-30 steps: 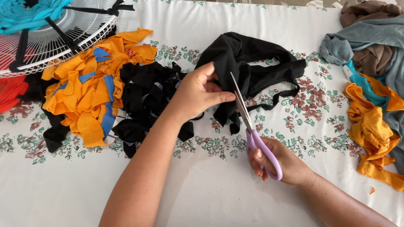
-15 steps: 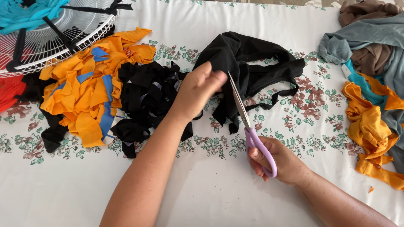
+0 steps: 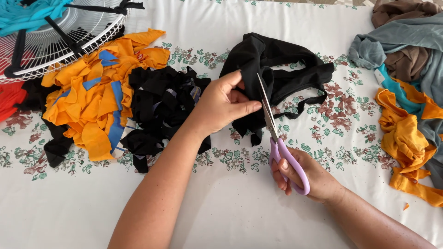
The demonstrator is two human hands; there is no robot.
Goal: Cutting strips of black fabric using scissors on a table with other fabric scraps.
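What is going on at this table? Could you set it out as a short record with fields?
Left hand: grips a black fabric garment.
Right hand: holds purple-handled scissors, blades against the black fabric.
Left of hands: pile of black fabric strips, pile of orange and blue fabric strips.
Top left: white wire fan grille.
Right edge: heap of orange, teal, grey and brown cloth.
Surface: white floral tablecloth.

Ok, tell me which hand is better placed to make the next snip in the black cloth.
Right. The right hand already holds the scissors, blades against the black cloth. The left hand is pinching that cloth beside the blades, so it likely just steadies.
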